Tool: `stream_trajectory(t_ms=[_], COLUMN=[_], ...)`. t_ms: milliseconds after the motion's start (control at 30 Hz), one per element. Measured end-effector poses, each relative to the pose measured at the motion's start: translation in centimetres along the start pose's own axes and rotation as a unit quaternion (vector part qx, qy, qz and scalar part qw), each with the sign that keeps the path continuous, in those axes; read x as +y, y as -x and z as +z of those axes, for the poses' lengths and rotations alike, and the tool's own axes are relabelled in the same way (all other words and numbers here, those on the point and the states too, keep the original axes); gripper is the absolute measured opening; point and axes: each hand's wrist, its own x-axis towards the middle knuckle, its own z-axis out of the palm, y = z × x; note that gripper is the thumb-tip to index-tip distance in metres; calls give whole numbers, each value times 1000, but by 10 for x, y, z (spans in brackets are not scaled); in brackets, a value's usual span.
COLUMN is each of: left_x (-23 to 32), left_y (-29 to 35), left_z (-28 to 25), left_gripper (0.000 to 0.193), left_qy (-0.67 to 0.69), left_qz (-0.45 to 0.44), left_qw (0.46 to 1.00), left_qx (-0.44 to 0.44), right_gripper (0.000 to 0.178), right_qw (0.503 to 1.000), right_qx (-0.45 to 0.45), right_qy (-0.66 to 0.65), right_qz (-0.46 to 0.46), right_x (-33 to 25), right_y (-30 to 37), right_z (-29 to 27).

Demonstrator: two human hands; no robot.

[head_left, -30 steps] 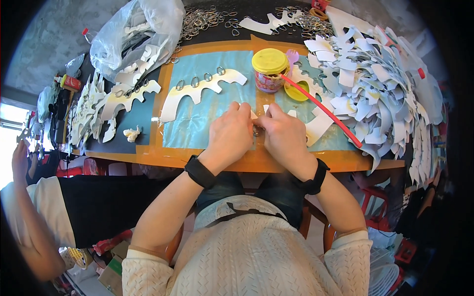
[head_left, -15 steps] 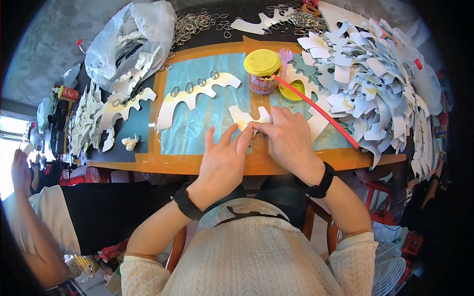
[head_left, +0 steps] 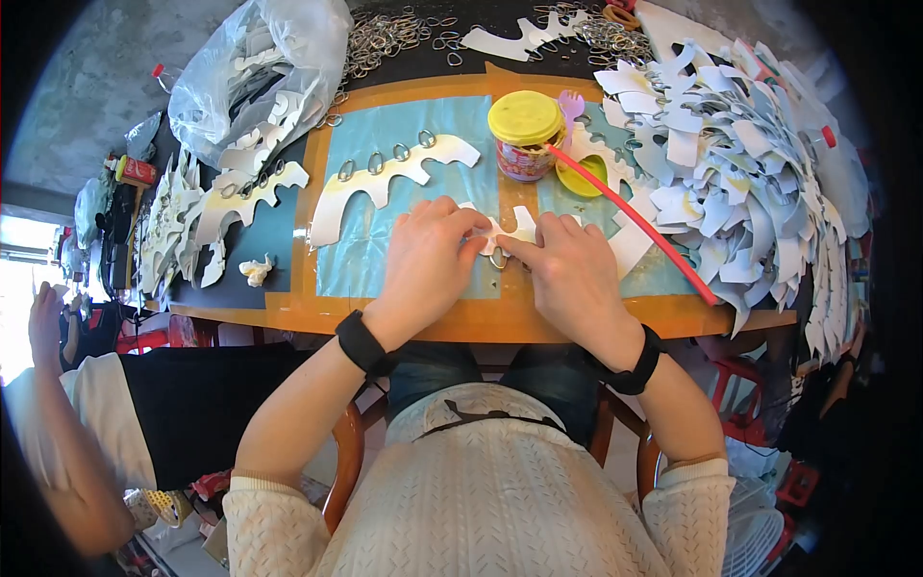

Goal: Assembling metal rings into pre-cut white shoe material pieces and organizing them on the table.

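Both hands meet over a small white piece with a scalloped edge [head_left: 522,220] on the blue sheet. My left hand [head_left: 431,258] is closed, its thumb and bent fingers gripping the piece's left part. From the other side, my right hand [head_left: 574,267] presses its index finger on the middle of the piece, its other fingers curled over the right end. A metal oval ring [head_left: 497,260] shows at the near edge, below the fingertips. To the left lies a longer white scalloped strip [head_left: 389,178] with three rings along its upper edge. Fingers hide much of the small piece.
A yellow-lidded tub [head_left: 526,135] with a red stick [head_left: 644,226] stands behind my right hand. White cut pieces [head_left: 711,173] heap at right. A plastic bag [head_left: 207,87], another strip [head_left: 240,202] and crumpled scrap [head_left: 255,271] lie left. Metal rings [head_left: 385,40] pile behind; another person sits left.
My left hand has shifted from reaching with spread fingers to curling over the piece's left part. My right hand has moved slightly right and down, and the piece now sits partly covered.
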Motion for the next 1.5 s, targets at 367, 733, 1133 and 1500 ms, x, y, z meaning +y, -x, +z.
stream_trajectory(t_ms=[367,733,1133,1500], left_x=[-7,-6,12,37], left_y=[-19,-9,2,3], left_z=[-8,10,12,19], left_gripper=[8,12,12,16], left_qy=[64,-13,-107,-131], left_qz=[-51,-55,-91,16], left_qw=[986,994,989,990], left_qx=[-146,-90,-48,49], right_gripper=[35,34,30,28], right_qw=[1000,999,997,997], right_qx=[22,23,33,18], right_qy=[-7,29,60,50], right_qz=[-9,-15,-44,-60], right_x=[2,-2,-2,4], right_y=[3,4,1,-1], right_z=[1,-1,-5,-5])
